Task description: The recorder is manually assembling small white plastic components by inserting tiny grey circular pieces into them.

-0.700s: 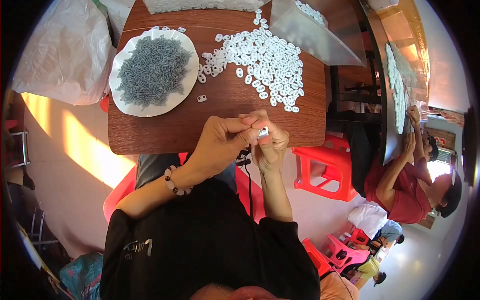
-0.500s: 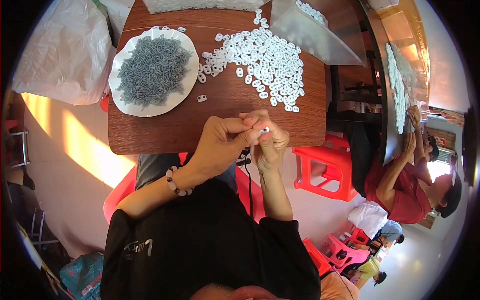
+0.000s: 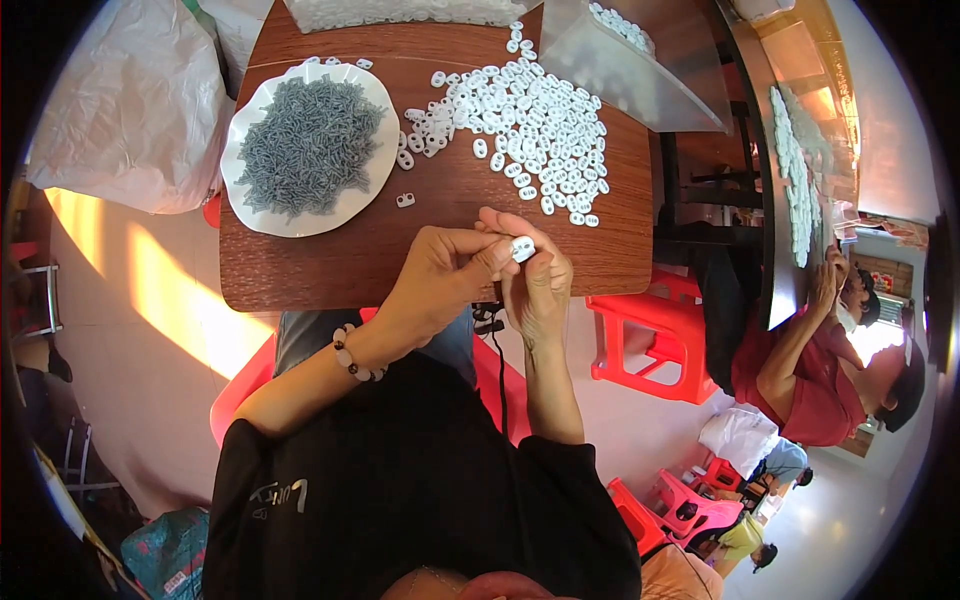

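We have one white piece point(image 3: 523, 248) held over the near edge of the worktop point(image 3: 330, 275), a little right of its middle, broad face tipped up toward us. Our left hand point(image 3: 440, 275) pinches its left end between thumb and forefinger; our right hand point(image 3: 541, 275) pinches it from the other side, thumb below. The piece is small, so two pinches likely steady it better than one — and keeping it close to the body probably lets us see its holes. Whether anything finer sits between the fingertips, we cannot tell.

The plate point(image 3: 285, 226) sits by the left edge, heaped with grey bits point(image 3: 312, 145); its raised, wavy rim seems useful for keeping such loose stuff together. The white pile point(image 3: 550, 130) spreads toward the right edge, mostly one layer deep, which should make single pieces easy to pick out. A lone piece point(image 3: 405, 200) lies between plate and hands, apart from the pile. At the far right corner a clear bin point(image 3: 635, 90) holds more white pieces, presumably to stop them straying.
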`<move>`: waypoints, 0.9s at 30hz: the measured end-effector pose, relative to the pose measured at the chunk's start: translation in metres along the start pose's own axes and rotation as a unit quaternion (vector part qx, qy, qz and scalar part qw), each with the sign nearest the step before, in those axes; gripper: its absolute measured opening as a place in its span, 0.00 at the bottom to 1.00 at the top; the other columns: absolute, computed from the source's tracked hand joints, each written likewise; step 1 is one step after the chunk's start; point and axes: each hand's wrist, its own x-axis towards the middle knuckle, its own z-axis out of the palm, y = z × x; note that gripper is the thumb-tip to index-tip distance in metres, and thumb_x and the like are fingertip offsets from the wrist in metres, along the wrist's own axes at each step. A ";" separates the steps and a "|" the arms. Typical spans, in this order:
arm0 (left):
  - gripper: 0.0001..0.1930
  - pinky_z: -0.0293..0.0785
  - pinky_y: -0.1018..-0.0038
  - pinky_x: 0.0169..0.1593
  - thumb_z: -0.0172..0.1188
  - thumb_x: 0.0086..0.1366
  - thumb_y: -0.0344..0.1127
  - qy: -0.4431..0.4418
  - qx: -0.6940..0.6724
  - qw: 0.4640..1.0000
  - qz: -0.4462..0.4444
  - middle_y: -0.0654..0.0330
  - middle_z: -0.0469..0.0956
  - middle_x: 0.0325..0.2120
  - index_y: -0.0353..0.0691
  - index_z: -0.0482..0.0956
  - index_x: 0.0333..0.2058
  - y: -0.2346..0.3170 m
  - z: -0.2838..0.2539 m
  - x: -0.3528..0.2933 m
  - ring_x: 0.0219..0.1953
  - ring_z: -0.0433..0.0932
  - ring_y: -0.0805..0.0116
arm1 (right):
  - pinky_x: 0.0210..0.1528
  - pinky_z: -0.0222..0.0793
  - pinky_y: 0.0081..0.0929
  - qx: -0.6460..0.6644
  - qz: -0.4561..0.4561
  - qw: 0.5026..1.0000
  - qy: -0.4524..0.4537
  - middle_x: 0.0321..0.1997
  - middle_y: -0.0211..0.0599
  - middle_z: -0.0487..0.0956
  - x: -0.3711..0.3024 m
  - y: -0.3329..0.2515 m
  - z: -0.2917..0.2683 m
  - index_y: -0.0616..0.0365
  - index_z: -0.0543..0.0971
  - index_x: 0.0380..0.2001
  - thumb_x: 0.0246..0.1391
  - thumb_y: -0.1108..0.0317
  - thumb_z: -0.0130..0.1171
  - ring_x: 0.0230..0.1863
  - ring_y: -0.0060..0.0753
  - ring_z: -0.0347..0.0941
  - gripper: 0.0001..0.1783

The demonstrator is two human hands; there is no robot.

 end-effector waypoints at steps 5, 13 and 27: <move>0.14 0.61 0.85 0.26 0.59 0.67 0.39 -0.001 -0.036 0.998 -0.049 0.67 0.76 0.22 0.31 0.83 0.31 -0.007 -0.004 0.001 0.23 0.66 0.84 | 0.60 0.66 0.37 0.025 0.026 0.999 -0.006 0.59 0.61 0.69 -0.001 -0.002 -0.002 0.73 0.68 0.55 0.64 0.48 0.48 0.57 0.45 0.70 0.34; 0.14 0.61 0.85 0.26 0.59 0.68 0.40 0.000 -0.031 0.998 -0.048 0.68 0.76 0.23 0.33 0.83 0.31 -0.009 -0.005 0.002 0.24 0.66 0.85 | 0.59 0.67 0.35 0.026 0.044 0.999 -0.003 0.59 0.62 0.69 0.000 -0.003 -0.004 0.74 0.68 0.55 0.65 0.48 0.47 0.57 0.43 0.71 0.34; 0.15 0.68 0.86 0.32 0.59 0.67 0.42 -0.005 -0.032 0.994 -0.102 0.66 0.80 0.28 0.34 0.83 0.34 0.001 -0.007 0.003 0.29 0.71 0.85 | 0.51 0.68 0.30 0.000 0.051 0.998 -0.020 0.57 0.56 0.71 0.004 -0.011 -0.003 0.75 0.70 0.55 0.67 0.44 0.38 0.48 0.35 0.72 0.38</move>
